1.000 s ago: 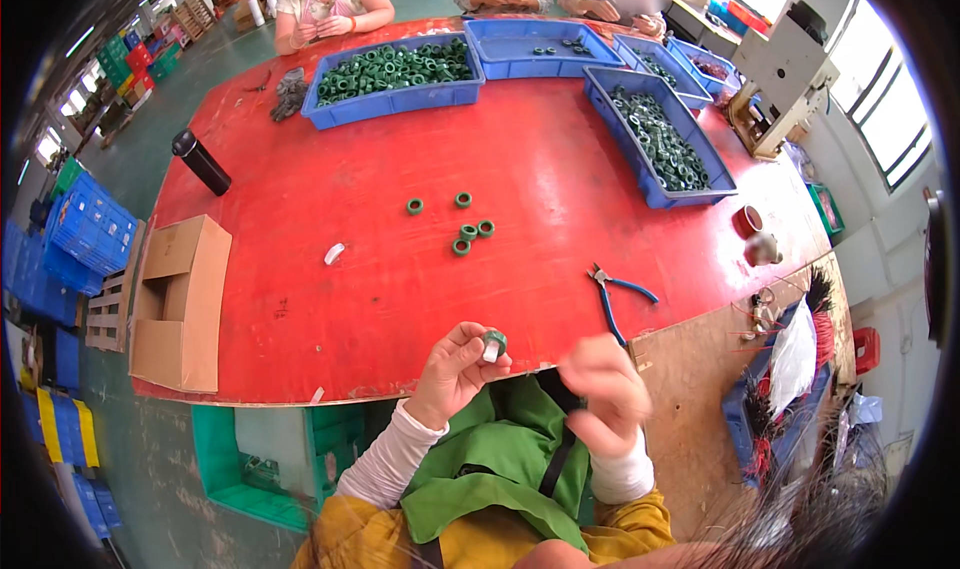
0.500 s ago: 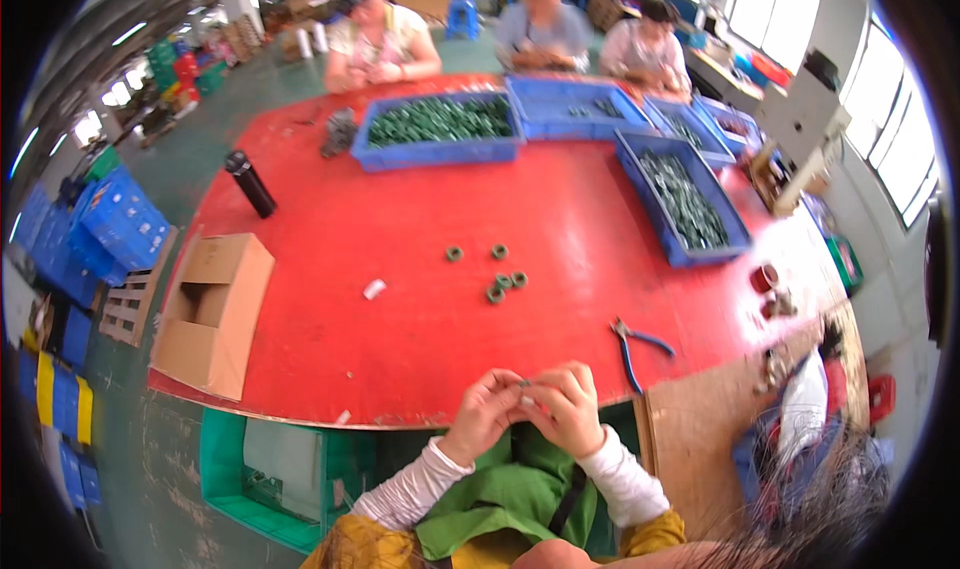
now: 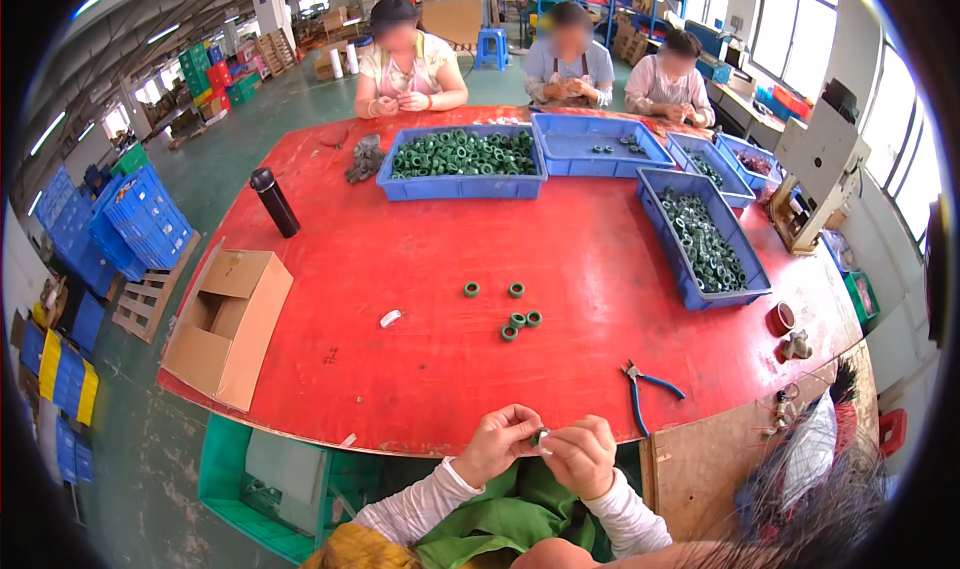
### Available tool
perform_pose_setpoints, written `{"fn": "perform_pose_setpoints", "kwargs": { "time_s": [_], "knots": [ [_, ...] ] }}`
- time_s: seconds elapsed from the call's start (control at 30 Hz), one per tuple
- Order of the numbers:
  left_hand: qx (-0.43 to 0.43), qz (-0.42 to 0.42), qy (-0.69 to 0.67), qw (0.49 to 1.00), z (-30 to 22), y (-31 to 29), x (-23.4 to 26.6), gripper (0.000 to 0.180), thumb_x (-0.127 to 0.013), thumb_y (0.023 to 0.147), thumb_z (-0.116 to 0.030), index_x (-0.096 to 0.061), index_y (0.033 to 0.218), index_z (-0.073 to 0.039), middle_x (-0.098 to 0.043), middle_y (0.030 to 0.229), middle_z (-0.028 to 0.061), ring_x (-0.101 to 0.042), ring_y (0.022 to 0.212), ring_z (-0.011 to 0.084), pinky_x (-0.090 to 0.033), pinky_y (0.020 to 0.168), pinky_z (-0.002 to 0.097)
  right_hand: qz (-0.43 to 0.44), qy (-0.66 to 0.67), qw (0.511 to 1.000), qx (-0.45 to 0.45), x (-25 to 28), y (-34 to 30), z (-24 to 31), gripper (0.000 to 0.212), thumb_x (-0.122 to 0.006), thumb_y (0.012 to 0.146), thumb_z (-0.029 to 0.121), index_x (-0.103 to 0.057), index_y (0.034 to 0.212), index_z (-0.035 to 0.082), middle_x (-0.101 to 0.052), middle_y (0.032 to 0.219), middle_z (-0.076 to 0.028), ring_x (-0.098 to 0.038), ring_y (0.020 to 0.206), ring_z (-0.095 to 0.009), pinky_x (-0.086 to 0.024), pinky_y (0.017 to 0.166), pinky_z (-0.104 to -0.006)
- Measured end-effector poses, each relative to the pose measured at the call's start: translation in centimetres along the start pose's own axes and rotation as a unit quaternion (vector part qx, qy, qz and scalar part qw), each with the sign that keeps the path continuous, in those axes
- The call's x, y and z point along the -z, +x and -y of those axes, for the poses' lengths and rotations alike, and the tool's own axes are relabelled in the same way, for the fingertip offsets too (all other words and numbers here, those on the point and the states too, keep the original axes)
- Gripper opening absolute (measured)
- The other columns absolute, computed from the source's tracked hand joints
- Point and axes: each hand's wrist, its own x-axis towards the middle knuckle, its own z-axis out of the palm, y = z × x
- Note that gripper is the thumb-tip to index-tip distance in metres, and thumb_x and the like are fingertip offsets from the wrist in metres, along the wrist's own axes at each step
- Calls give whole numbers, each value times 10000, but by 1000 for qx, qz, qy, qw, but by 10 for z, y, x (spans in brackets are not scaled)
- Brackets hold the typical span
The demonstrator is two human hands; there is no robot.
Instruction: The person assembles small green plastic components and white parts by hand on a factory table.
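Note:
In front of my lap, just off the table's near edge, my left hand (image 3: 500, 443) pinches a small green ring (image 3: 537, 436) between thumb and fingertips. My right hand (image 3: 583, 457) is closed at the ring's other side, its thumb and fingers meeting on it. A small white patch shows at the right fingertips; I cannot make out what it is. Fingers partly cover the ring. Several loose green rings (image 3: 516, 321) lie mid-table beyond my hands. Right of them, pliers (image 3: 640, 394) with blue handles rest on the red tabletop (image 3: 420, 244).
Blue trays of green rings (image 3: 462, 187) (image 3: 690, 294) stand at the far side and right. A cardboard box (image 3: 262, 319) and black bottle (image 3: 275, 204) stand left, a press-like machine (image 3: 825, 169) right. Three people sit across the table. A white scrap (image 3: 390, 318) lies left of the loose rings.
The view has tilted up, so the table and hands sit lower in the picture. My hands are slightly farther apart, and the green ring shows more plainly between them.

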Motion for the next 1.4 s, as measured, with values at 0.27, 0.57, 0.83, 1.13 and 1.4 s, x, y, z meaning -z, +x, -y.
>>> {"fn": "perform_pose_setpoints", "kwargs": {
  "time_s": [0.27,0.57,0.83,1.13,1.4],
  "knots": [
    [17,45,-7,999,-5,-8,-17,248,-508,966,-159,-519,1161,-6,-611,1000,88,-626,920,180,-520,843,340,-11,30,999,-22,2,-4,-21,244,-749,617,52,-665,846,61,-626,864,-37,-612,734,-212,-486,654,-342],
    [-19,53,72,996,-2,-1,-24,258,-537,950,-114,-504,1183,-9,-592,1069,80,-611,968,173,-526,837,322,-57,33,996,-64,-3,-6,-16,269,-754,633,15,-650,879,53,-622,838,-62,-617,677,-219,-499,582,-319],
    [-63,6,-2,998,13,-3,-27,202,-509,956,-80,-506,1141,0,-598,1053,89,-625,961,194,-549,843,338,-72,45,989,-121,-9,-17,-9,272,-737,645,-12,-653,894,55,-635,843,-67,-617,669,-225,-515,567,-310],
    [-113,-46,-16,992,5,3,-26,142,-542,923,-33,-523,1064,-31,-628,964,115,-659,854,217,-580,747,358,-37,-81,994,-58,-6,-13,-3,237,-740,614,127,-702,847,146,-673,887,27,-554,866,-187,-446,747,-363],
    [-119,-37,-26,992,-9,12,-34,130,-573,906,-35,-540,1032,-31,-652,967,137,-677,861,289,-582,772,412,-109,25,982,-150,1,-15,-4,245,-773,624,23,-644,819,96,-636,768,-21,-588,816,-228,-472,700,-354]
  ]
}}
